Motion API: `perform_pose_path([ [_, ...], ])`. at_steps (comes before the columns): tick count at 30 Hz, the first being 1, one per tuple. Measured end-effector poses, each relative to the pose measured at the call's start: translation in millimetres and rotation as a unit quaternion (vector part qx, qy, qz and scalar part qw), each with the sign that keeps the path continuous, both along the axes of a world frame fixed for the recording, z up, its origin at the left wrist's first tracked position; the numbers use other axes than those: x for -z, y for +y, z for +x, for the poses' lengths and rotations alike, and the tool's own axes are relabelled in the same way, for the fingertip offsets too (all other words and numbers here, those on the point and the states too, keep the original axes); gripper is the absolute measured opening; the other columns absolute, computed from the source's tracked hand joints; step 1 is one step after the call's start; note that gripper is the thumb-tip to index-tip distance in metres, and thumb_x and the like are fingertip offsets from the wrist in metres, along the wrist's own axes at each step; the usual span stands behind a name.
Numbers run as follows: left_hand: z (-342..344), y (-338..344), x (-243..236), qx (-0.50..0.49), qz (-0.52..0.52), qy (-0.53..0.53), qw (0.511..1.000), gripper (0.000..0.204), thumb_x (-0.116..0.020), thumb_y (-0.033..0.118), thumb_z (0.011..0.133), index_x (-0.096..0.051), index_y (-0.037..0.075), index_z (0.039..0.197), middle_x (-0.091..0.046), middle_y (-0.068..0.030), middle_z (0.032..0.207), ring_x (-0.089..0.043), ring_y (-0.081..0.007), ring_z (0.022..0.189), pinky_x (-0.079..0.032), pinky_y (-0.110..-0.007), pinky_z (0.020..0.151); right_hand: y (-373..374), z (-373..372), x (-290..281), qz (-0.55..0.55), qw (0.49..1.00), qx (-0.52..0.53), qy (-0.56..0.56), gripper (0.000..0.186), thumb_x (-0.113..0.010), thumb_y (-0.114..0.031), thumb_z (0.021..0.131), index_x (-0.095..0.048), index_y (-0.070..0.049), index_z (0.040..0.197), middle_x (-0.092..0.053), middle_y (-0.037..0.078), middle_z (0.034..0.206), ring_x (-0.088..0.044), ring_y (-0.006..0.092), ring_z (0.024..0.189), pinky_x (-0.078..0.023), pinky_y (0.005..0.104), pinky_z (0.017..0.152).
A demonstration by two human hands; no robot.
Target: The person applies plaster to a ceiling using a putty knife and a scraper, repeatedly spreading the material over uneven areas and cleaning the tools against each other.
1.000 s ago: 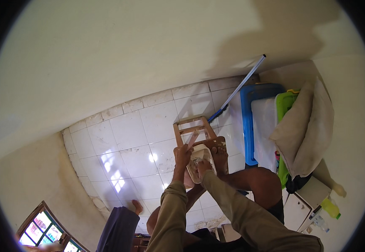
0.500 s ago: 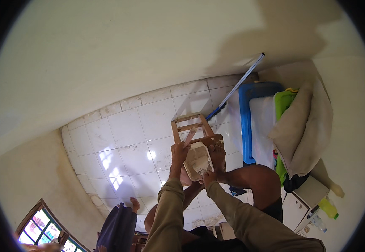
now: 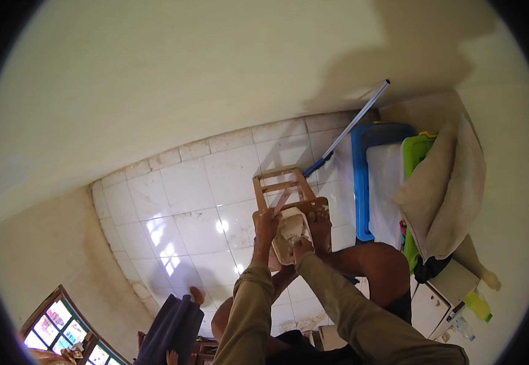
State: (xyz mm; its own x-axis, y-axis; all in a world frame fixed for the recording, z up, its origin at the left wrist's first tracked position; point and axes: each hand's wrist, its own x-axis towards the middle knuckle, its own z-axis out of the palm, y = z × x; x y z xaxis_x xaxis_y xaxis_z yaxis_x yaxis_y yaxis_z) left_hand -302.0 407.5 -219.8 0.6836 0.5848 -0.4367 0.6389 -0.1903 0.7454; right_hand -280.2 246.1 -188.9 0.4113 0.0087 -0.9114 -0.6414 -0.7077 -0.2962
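Note:
A pale rectangular tub of whitish paste is between my hands, above the brown seat of a wooden stool. My left hand is closed at the tub's left side around a flat, pale strip-like tool, which points up and away from me. At the tub's near right part, my right hand is closed with its fingers down by the paste. It grips a small tool whose kind I cannot make out, mostly hidden by the fingers. My bare foot rests on the seat beside the tub.
A blue-and-silver pole leans on the wall behind the stool. To the right stand a blue-rimmed bin, a green-edged container and beige cushions. At lower left is another person's dark garment, with a foot beside it.
My right hand has shifted slightly up, deeper over the tub. The left hand still holds the strip-like tool, now tilted a little more. The whole view has moved slightly.

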Motion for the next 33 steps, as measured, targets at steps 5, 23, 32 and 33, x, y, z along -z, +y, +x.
perform_pose_path([
  [5,2.0,-1.0,-1.2,-0.028,0.003,-0.034,0.999,0.009,-0.068,0.009,0.075,-0.067,0.001,0.078,-0.064,-0.02,0.071,-0.064,-0.0356,0.067,-0.049,-0.044,0.062,4.3,0.6,-7.1,-0.004,0.999,0.049,0.004,0.019,-0.043,-0.014,0.092,-0.058,-0.003,0.09,-0.063,0.01,0.07,-0.058,0.0157,0.049,-0.04,0.0316,0.037],
  [23,-3.6,4.5,0.3,-0.043,-0.089,-0.036,0.994,0.011,-0.065,0.004,0.075,-0.069,0.002,0.085,-0.068,-0.0165,0.077,-0.067,-0.0269,0.071,-0.051,-0.036,0.064,14.9,27.3,-32.7,-0.154,0.899,-0.409,-0.017,0.028,-0.052,-0.02,0.089,-0.065,-0.002,0.107,-0.066,0.023,0.109,-0.064,0.0379,0.104,-0.052,0.0448,0.088],
  [32,-3.8,2.2,-0.9,-0.056,-0.135,-0.015,0.989,0.015,-0.063,0.002,0.075,-0.067,0.0,0.089,-0.067,-0.0135,0.078,-0.065,-0.0229,0.073,-0.05,-0.035,0.067,53.3,56.0,-30.3,-0.074,0.826,-0.559,0.02,0.029,-0.057,-0.025,0.088,-0.067,-0.004,0.104,-0.067,0.02,0.11,-0.066,0.0341,0.102,-0.053,0.0445,0.087],
  [33,-4.5,2.5,-0.8,-0.061,-0.136,-0.024,0.989,0.014,-0.063,0.002,0.075,-0.067,-0.003,0.088,-0.067,-0.0124,0.075,-0.064,-0.0215,0.069,-0.05,-0.034,0.064,52.0,58.5,-31.5,-0.06,0.814,-0.578,0.003,0.029,-0.058,-0.027,0.086,-0.069,-0.007,0.104,-0.067,0.019,0.112,-0.066,0.0341,0.101,-0.053,0.0443,0.087],
])
